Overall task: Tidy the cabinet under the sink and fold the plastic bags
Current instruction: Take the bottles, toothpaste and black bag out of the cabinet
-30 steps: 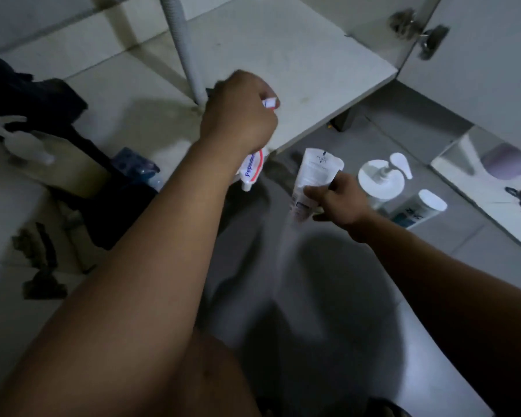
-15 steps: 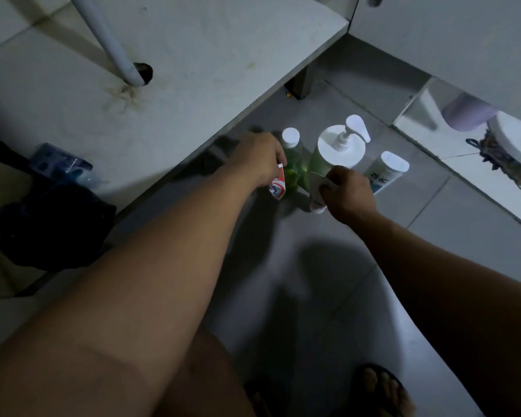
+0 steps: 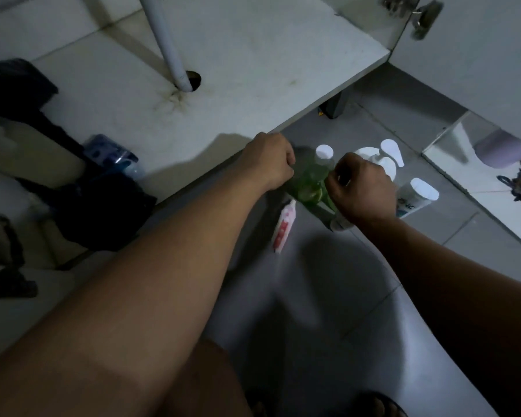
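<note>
My left hand (image 3: 268,159) hovers at the front edge of the cabinet floor (image 3: 253,70), its fingers curled against a green bottle (image 3: 312,176) with a white cap; I cannot see anything in it. A red-and-white toothpaste tube (image 3: 284,225) lies free on the grey floor just below that hand. My right hand (image 3: 363,188) is closed on a white tube (image 3: 340,225) whose end peeks out under the palm, right of the green bottle. Black plastic bags (image 3: 103,206) are heaped at the left of the cabinet.
A white pump bottle (image 3: 382,155) and a white tube with blue print (image 3: 415,197) stand behind my right hand. A drain pipe (image 3: 169,49) passes through a hole in the cabinet floor. The open cabinet door (image 3: 478,55) is at the upper right. A blue packet (image 3: 109,152) lies beside the bags.
Both hands came down from the cabinet to the bottles on the floor. My left hand let go of the toothpaste tube, which now lies on the floor.
</note>
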